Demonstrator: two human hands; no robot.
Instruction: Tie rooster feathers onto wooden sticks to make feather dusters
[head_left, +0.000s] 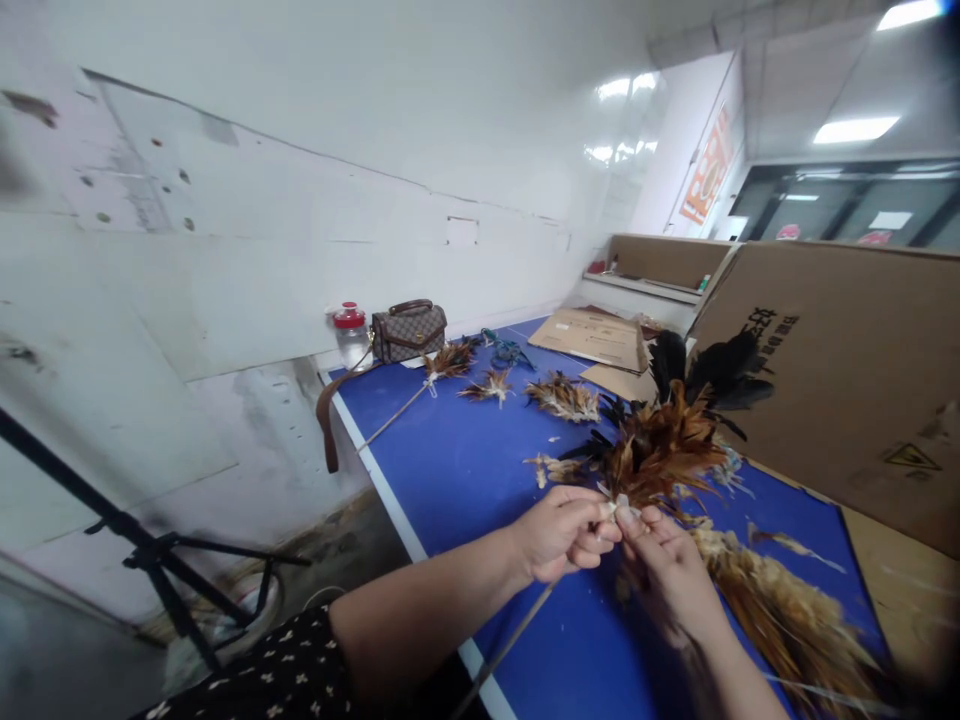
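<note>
Scuffed white wall [375,130] runs behind a blue table [420,460], and the landmark on it is the feather bundle [664,445], brown with black plumes at its top, held above the tabletop with its plumes pointing away from the person. At the bundle's pale base, the left hand [570,535] pinches with thumb and curled fingers, while the right hand [664,555] has thumb and forefinger closed on the same spot from the other side. Nearer the person than the bundle, a thin stick [517,630] slants down beneath the left hand; whether it joins the base cannot be told, since the hand hides that part.

Just left of the bundle lies a mottled feather cluster [564,397], with a small tuft [491,388] farther left and, past that, a feather-topped stick [397,415]. Well beyond the bundle to the left, a patterned handbag [409,333] stands beside a red-lidded jar [350,335]. Right of the bundle rises a cardboard box [840,370], flat cardboard [592,340] lies behind it, and a long tan feather pile [787,610] spreads to its near right
</note>
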